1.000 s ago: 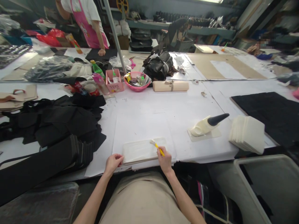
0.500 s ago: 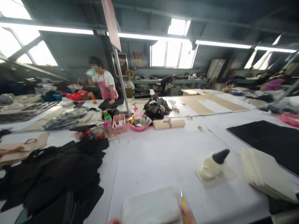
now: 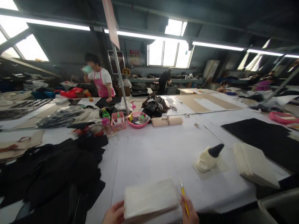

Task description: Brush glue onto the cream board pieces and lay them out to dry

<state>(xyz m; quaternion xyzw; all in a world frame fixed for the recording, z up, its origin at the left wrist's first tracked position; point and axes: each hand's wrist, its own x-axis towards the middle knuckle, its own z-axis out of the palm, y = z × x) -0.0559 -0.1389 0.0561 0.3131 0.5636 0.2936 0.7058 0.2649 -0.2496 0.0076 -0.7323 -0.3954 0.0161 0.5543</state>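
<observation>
A stack of white rectangular sheets (image 3: 150,197) lies at the bottom middle of the head view, near the front of the table. My left hand (image 3: 114,213) grips its left edge with the fingers closed against it. Just off its right edge, my right hand (image 3: 190,211) holds a slim yellow-handled tool (image 3: 183,194) like a pen. The tool's silvery tip points up and away from me; its exact kind is too small to tell. Right of this hand stands a cream-coloured bottle (image 3: 206,160) with a dark tilted nozzle, on a small pale sheet.
Black cut pieces (image 3: 63,168) are heaped at left. A stack of cream boards (image 3: 255,165) and a black sheet (image 3: 259,133) lie at right. Farther back are a pink basket (image 3: 138,125), a beige roll (image 3: 167,121) and a pole (image 3: 121,79). A person in a pink apron (image 3: 100,84) stands beyond.
The view has tipped down and turned slightly right, so more of both hands shows. Both hands stay by the white stack. A far person in black now stands more upright.
</observation>
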